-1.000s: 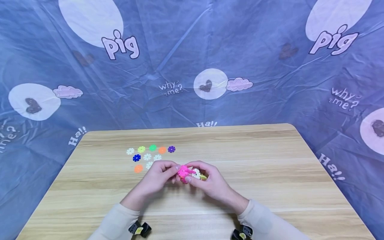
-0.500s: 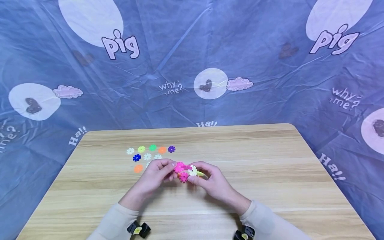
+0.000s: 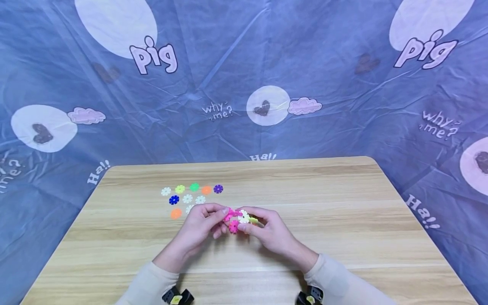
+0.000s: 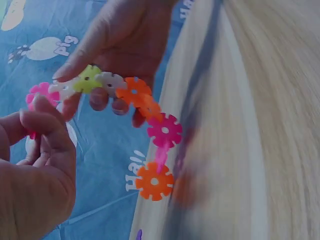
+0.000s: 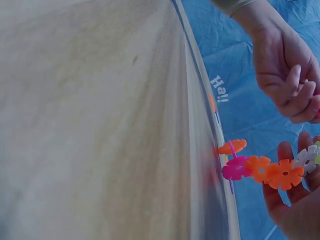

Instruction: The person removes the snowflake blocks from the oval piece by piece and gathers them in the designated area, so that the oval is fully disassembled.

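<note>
A left hand (image 3: 202,222) pinches one end of a chain of multicoloured, notched plastic discs (image 4: 128,98) above the wood-grained worktop (image 3: 324,203); the right hand (image 3: 273,234) grips farther along. Likely light, rigid-disced, weak-jointed; best held beside joints.

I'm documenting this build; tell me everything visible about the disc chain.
The disc chain links notched, plastic-looking discs with central holes, in pink, white, yellow and orange. It curves over the table, one orange end free. The right hand's grip holds the white and yellow part; the left hand's grip pinches pink at the other end, partly hidden.
</note>
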`<state>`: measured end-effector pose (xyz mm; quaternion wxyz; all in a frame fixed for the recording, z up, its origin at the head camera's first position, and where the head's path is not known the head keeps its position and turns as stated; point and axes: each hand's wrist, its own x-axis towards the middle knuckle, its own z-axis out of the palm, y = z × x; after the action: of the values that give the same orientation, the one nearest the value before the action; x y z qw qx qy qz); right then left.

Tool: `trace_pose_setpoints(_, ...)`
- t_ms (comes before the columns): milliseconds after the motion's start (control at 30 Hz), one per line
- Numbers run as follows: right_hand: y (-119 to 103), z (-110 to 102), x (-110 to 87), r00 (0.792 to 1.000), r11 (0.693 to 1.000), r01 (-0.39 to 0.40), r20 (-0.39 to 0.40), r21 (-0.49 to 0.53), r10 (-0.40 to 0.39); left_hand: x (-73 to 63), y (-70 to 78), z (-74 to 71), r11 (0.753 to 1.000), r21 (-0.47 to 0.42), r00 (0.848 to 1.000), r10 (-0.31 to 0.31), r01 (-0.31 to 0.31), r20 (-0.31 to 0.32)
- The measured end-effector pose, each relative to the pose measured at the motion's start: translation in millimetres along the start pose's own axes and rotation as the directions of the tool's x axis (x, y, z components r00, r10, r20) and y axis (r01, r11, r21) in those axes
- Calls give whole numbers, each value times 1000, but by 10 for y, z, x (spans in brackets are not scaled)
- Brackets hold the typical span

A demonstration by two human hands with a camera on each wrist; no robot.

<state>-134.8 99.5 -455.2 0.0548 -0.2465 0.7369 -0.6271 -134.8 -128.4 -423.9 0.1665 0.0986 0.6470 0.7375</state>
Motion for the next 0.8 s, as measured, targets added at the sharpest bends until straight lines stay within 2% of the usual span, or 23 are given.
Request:
trace_pose_setpoints(200, 13, -21, -1, 1000, 1000, 17, 13, 0, -17, -10, 24, -27, 990, -126, 997, -64, 69, 43)
trace_pose_setpoints(400, 31, -36, 7, 998, 999, 41, 38, 9, -41, -26, 53, -31, 983, -157, 994, -91, 99, 53)
trace_pose_setpoints(500, 35, -39, 8, 999, 999, 36, 41, 5, -36, -34, 81, -14, 988, -124, 995, -92, 96, 38)
trace_pose_setpoints(633, 26, -40, 8, 998, 999, 40, 45, -1, -40, -44, 136, 25, 996, -29, 997, -80, 79, -4)
trace_pose_setpoints(800, 0, -33, 12, 998, 999, 30, 54, -19, -29, -59, 186, 81, 989, 97, 992, -100, 107, -74)
